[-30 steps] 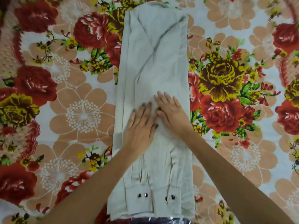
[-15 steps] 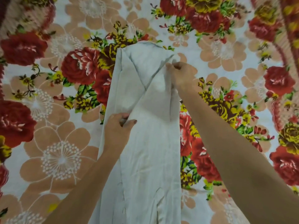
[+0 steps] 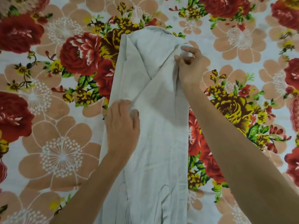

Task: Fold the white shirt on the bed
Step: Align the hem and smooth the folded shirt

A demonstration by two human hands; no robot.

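sheet (image 3: 61, 156): floral print of red roses, peach blooms and yellow flowers. It covers the bed across the whole view, under everything else.
left forearm (image 3: 90, 188): bare. It comes in from the bottom edge and slants up to the right, crossing the lower left edge of the shirt.
left hand (image 3: 123, 125): back up, on the shirt's left edge about halfway up the view. The fingers curl over that edge and the thumb presses on the cloth beside them, so the hand grasps a fold of the shirt.
shirt (image 3: 160, 135): white, lying on the sheet in the middle of the view. It is folded lengthwise into a long narrow strip that runs from near the top down past the bottom edge. Two flaps meet in a V in its upper part.
right hand (image 3: 191, 65): at the shirt's upper right edge, fingers bent. Thumb and fingertips pinch the cloth there, and the cloth bunches just below the hand.
right forearm (image 3: 234, 151): bare. It slants up to the left from the lower right corner, over the sheet beside the shirt's right edge.
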